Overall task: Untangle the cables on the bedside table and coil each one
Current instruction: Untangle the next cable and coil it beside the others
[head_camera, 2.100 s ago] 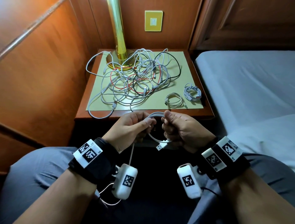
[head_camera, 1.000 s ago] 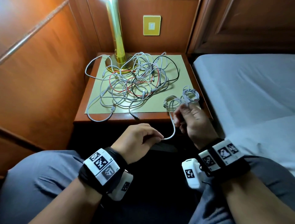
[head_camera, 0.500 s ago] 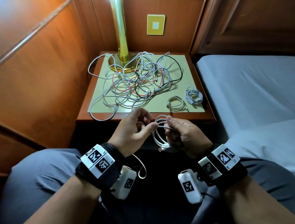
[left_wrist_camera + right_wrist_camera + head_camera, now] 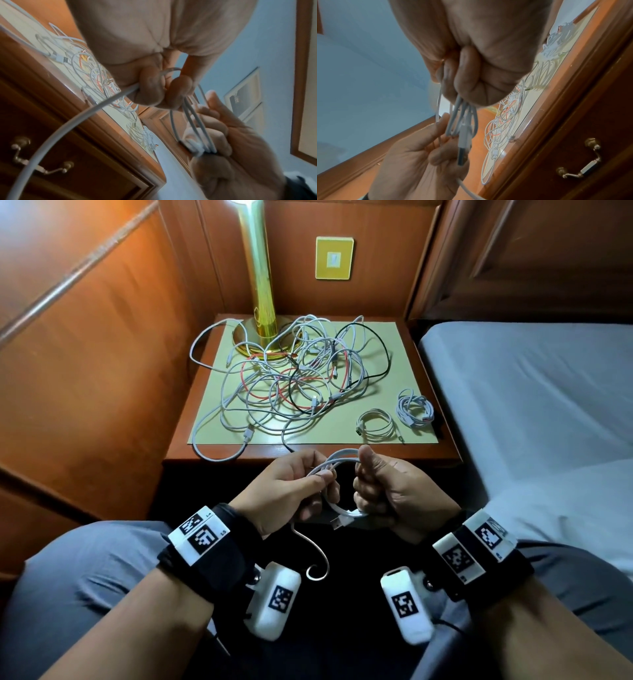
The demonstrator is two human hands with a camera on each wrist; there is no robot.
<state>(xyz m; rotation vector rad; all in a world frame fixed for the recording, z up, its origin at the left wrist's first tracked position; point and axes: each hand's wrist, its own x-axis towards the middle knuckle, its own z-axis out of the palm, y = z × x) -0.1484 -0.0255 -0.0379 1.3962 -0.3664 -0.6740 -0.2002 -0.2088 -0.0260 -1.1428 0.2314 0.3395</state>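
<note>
Two hands worked one white cable point(image 4: 337, 460) in front of the near edge of the tabletop point(image 4: 428, 455), above the person's lap. The left hand point(image 4: 291, 494) had its grip pinched on the loops at their left side, thumb and forefinger closed on the strands, and the loose tail of the cable ran down from that hand and curled into a hook shape below the wrist. The right hand point(image 4: 387, 494) had its grip clamped round the right side of the coil, fingers curled into the palm and thumb upright against the top of the loops. A USB plug point(image 4: 340, 522) stuck out at the bottom of the coil, between the two hands; the right wrist view showed it hanging below the bunched strands point(image 4: 462, 119).

On the tabletop lay a pale mat point(image 4: 394, 344), and on it a large tangle of cables point(image 4: 294, 381), mostly white with red and black ones mixed in. The tangle reached the base of a brass lamp point(image 4: 262, 302) at the back. Near the mat's right front corner, apart from the tangle, lay two finished coils side by side: a flat white coil point(image 4: 375, 426) and a bunched white coil point(image 4: 414, 409). A bed point(image 4: 531, 392) stood to the right of the tabletop.
</note>
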